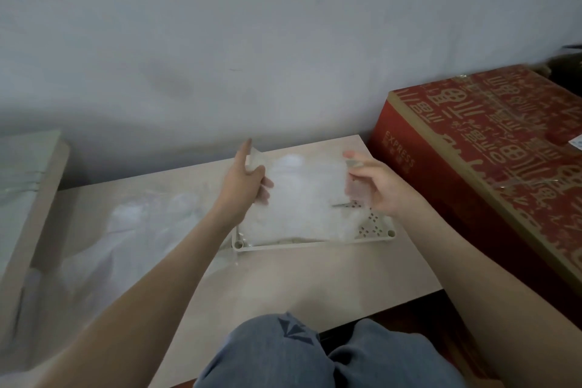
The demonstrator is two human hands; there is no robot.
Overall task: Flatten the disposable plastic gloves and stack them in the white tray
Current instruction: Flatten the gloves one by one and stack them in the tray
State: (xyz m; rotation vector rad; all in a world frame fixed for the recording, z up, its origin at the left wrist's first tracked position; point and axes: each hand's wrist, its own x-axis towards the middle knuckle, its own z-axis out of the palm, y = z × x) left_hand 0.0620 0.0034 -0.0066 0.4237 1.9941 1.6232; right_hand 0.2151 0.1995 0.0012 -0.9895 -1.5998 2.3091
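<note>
Beige table [299, 280] | left grip [244, 189], right grip [381, 189] pinch glove [305, 198] | over white tray [283, 246]

Clear plastic glove [304, 195] spread flat, raised above perforated white tray [376, 230]; more gloves [135, 230] heaped left.

A glove [302, 195] of thin, cloudy plastic film, see-through and faintly crinkled, is pinched at its edges by the left hand [245, 186] and the right hand [374, 187]. Below both hands is a tray [283, 246] of white hard plastic, matt, its floor pierced with small holes. It sits on a table [315, 280] with a pale wood-grain top, smooth and matt. Left of the left hand lies a heap of filmy plastic [126, 230], wrinkled and slightly shiny. Right of the right hand stands a red cardboard box [472, 148] printed in dull gold and crossed by glossy clear tape [522, 181].
</note>
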